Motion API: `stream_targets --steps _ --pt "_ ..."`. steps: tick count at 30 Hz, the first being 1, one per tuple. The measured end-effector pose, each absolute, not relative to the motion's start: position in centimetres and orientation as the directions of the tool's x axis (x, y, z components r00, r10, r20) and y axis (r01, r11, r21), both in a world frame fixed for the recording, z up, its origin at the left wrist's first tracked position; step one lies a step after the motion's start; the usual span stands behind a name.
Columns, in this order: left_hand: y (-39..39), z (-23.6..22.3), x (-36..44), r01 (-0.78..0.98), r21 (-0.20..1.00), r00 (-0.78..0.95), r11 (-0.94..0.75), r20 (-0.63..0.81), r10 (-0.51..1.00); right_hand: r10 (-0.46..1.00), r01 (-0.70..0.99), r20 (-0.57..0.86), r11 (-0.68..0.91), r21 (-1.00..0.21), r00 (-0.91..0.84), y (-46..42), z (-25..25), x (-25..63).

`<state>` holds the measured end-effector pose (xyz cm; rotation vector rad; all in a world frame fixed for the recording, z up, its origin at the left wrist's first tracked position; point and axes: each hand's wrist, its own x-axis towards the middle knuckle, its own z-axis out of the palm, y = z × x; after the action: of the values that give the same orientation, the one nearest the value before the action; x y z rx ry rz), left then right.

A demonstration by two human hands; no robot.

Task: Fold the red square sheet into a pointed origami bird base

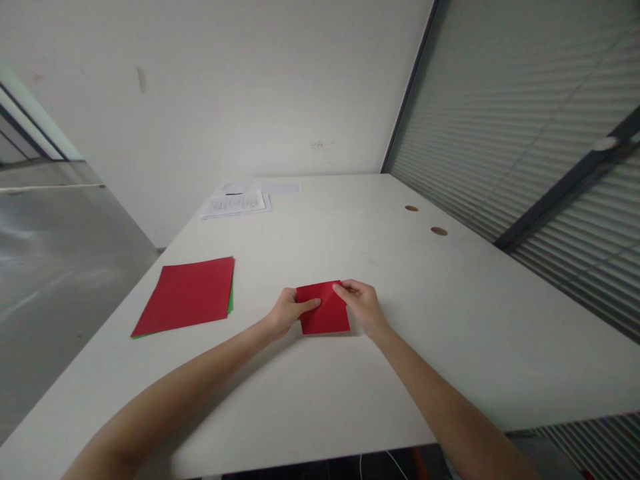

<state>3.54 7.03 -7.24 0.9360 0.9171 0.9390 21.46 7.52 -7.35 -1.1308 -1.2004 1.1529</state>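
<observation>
Red paper, a large four-sided sheet (187, 293), covers a green sheet (231, 301) by the white table's (310, 233) left edge; toward the far-left corner, we cannot read the white printed pages (235, 204). Near the front edge, our left hand (284, 311) pinches a small near-square red paper (325, 323) by its left side, our right hand (365, 308) its far-right corner.

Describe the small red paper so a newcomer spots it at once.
On the white table, find the left hand and right hand near the front edge. They hold the small red paper, unlike the larger red sheet lying to the left.
</observation>
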Motion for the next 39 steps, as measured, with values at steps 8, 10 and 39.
stream_targets --steps 8,10,39 --pt "7.4 -7.8 3.7 -0.165 0.976 0.210 0.145 -0.109 0.972 0.985 -0.067 0.109 0.119 -0.991 0.136 7.8 -7.2 21.8" --pt "7.5 -8.0 3.4 -0.051 0.999 0.130 0.019 -0.012 0.991 0.989 -0.044 0.106 0.111 -0.993 0.099 7.7 -7.1 21.8" --pt "8.4 -7.9 1.8 0.387 0.882 0.029 -0.270 0.281 0.959 0.986 0.146 0.154 0.163 -0.976 -0.071 8.1 -7.2 22.4"
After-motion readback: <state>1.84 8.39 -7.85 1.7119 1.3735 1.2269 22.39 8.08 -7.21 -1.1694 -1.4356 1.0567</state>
